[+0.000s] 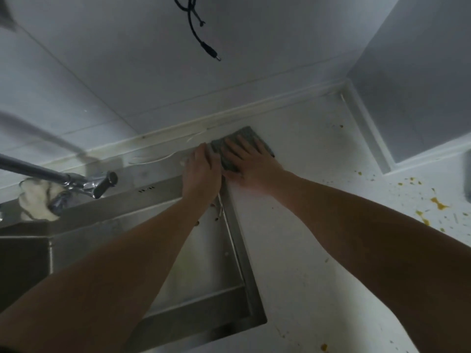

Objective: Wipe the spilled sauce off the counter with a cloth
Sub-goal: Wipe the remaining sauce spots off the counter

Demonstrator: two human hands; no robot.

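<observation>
Landmark: the sink (237, 253), steel, is taken as reference for every place below.
Faucet (84, 183): seen at the sink's far-left rim; a pale rag (35, 197) is bunched just behind it.
Left hand (201, 171): laid over the sink's far-right corner, fingers straight and close together, fingertips touching the cloth's left edge; nothing is gripped.
Cloth (242, 138): grey, flat on the counter (293, 238) just beyond the sink's far-right corner, near the wall.
Right hand (248, 166): pressed flat on the cloth, fingers spread and straight, palm down.
Sauce (437, 203): orange splashes and specks are scattered well to the right of the sink; none is touched by the cloth.
Handling, judged: the cloth is taken to be light, soft and limp, likely to bunch under a one-sided push; it is judged to slide easily on the smooth counter.
Hold, judged: a flat palm over the cloth's middle is preferred, with a pinch at the left edge only for lifting.
Task state, judged: the spill is not yet wiped.
</observation>
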